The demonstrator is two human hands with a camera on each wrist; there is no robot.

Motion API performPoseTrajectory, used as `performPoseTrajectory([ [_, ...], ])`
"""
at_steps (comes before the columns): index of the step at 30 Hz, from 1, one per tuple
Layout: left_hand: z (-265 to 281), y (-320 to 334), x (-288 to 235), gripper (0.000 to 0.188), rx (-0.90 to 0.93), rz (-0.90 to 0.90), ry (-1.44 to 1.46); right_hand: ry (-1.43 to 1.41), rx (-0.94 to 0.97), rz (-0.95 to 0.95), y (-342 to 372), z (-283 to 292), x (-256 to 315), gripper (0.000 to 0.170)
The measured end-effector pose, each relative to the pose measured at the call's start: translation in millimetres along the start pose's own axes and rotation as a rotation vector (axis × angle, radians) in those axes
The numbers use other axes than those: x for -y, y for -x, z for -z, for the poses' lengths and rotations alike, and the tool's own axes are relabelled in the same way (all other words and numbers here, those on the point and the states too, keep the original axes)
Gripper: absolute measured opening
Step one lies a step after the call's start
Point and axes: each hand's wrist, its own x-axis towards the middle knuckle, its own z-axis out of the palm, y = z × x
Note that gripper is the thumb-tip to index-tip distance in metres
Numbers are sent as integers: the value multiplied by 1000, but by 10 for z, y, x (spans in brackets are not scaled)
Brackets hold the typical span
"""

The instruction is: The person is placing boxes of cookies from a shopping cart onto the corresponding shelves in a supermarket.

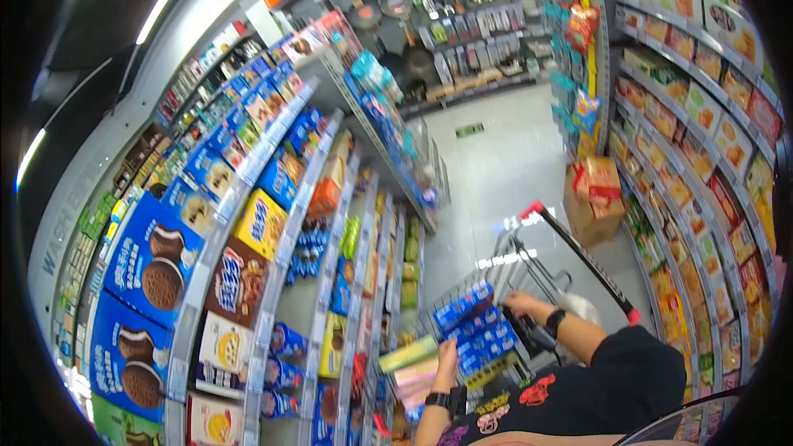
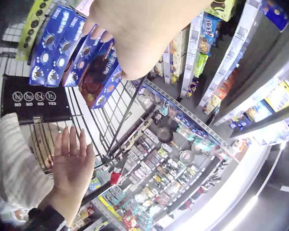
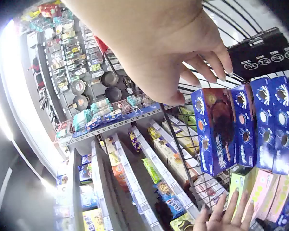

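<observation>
Several blue cookie boxes (image 1: pixel 487 343) stand side by side in a wire shopping cart (image 3: pixel 195 185); one tilts away from the others in the right wrist view. My left hand (image 1: pixel 447 358) is at the near ends of these boxes, its fingers (image 3: pixel 233 207) extended and spread in the right wrist view. Beyond the boxes' far side, my right hand (image 1: pixel 520 304) hovers over the cart with relaxed fingers and nothing in them. In the left wrist view the right hand (image 2: pixel 73 161) shows its palm, fingers straight. Pink boxes (image 1: pixel 415 376) and a light-green box (image 1: pixel 409 355) lie beside the blue ones.
A black panel with signs (image 2: pixel 36 98) is fixed to the cart, near its red-tipped handle (image 1: pixel 582 260). Snack shelves line the left (image 1: pixel 248 198) and right (image 1: pixel 702 116). A cardboard carton (image 1: pixel 595 219) stands on the aisle floor (image 1: pixel 487 165); hanging pans (image 3: pixel 110 78) are farther off.
</observation>
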Motion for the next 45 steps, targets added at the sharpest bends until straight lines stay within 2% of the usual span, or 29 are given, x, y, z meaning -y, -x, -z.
performPoseTrajectory([
  [1, -27, -134, -43, 28, 31, 50, 92, 203, -66, 13, -228, 20, -33, 52],
  [2, -14, -326, 85, 30, 54, 1, 98, 345, -149, 169, -518, -8, -262, 56],
  [3, -18, -556, 80, 31, 96, 13, 147, 466, -242, 208, -497, 29, -109, 58],
  [4, 202, -815, -307, 36, 15, -32, 55, 394, -236, 136, -514, -106, 211, 62],
  [5, 164, -765, -464, 42, -53, -28, -7, 321, -235, 65, -426, -248, 664, 66],
  [6, 136, -965, -312, 54, -105, -11, -136, 355, -259, 13, -367, -246, 708, 68],
  [7, 105, -1097, -301, 56, -120, -21, -107, 533, -325, 54, -530, -343, 687, 71],
  [9, 160, -1269, -264, 62, -160, -27, -56, 606, -283, 58, -670, -457, 657, 77],
  [10, 6, -911, -595, 59, -231, 23, -102, 549, -257, 9, -678, -467, 604, 77],
  [11, -12, -950, -672, 58, -173, 9, -57, 484, -235, -25, -739, -492, 636, 78],
  [13, -4, -912, -562, 54, -65, 8, 27, 356, -227, -74, -691, -571, 562, 79],
  [14, 37, -1123, -391, 50, -32, 0, -45, 288, -251, -69, -715, -593, 576, 79],
  [17, -21, -1084, -381, 50, -64, -88, -144, 136, -331, -97, -670, -631, 595, 80],
  [21, 31, -1244, -162, 53, -93, -178, -253, 46, -295, -26, -692, -650, 543, 73],
  [23, 105, -1250, -152, 53, 43, -136, -75, -50, -231, 31, -631, -562, 591, 66],
  [25, 145, -1083, -310, 52, 148, -102, 10, -236, -126, 123, -470, -425, 630, 57],
  [26, 143, -960, -421, 52, 180, -88, 5, -215, -158, 167, -659, -419, 393, 45],
  [27, 113, -871, -494, 51, 213, -79, 2, -201, -164, 185, -579, -352, 428, 45],
  [29, 61, -811, -457, 47, 141, -104, -35, -210, -243, 218, -507, -304, 427, 42],
  [31, -145, -415, -911, 45, 74, -173, -74, -361, -153, 255, -65, -142, 890, 39],
  [32, -128, -540, -781, 42, 33, -281, -87, -401, -151, 251, -34, -106, 919, 39],
  [35, -282, -79, -1148, 42, -23, -423, 35, -257, -285, 477, 332, -13, 1127, 36],
  [37, -233, -2, -1137, 43, -130, -515, -39, -284, -236, 584, 469, 41, 1116, 40],
  [39, -325, 524, -1413, 46, -210, -564, -69, -338, -139, 704, 880, 121, 1247, 46],
  [41, -364, 745, -1498, 48, -239, -779, -12, -335, -78, 833, 1335, 270, 1414, 54],
  [45, -568, 1785, -1783, 56, -338, -946, 32, -399, 89, 1053, 2101, 481, 1626, 65],
])
